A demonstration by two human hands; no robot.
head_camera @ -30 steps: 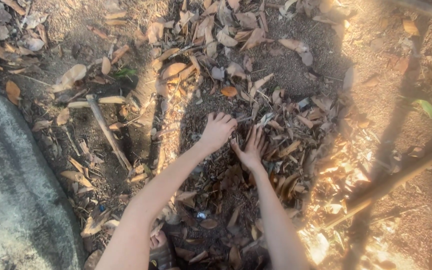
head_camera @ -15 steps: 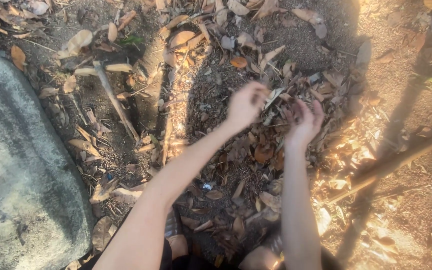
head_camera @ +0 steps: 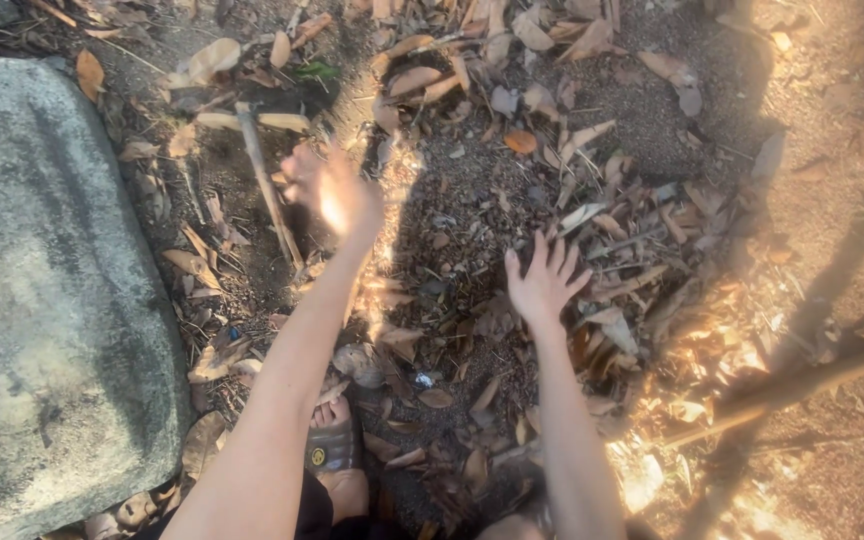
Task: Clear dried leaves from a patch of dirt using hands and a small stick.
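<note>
below, the right hand [head_camera: 544, 278] is spread open, fingers splayed over the dry leaves [head_camera: 612, 250], nothing held. the left hand [head_camera: 337, 192] is blurred beside a stick [head_camera: 267, 185]; its grip cannot be told.

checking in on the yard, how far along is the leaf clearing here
Done: a patch of bare dirt shows between the hands. In hand: nothing gripped; the left hand is open and blurred near a stick, the right hand spread over dry leaves. Left: leaves lie thick on the right and beside the stone slab.
</note>
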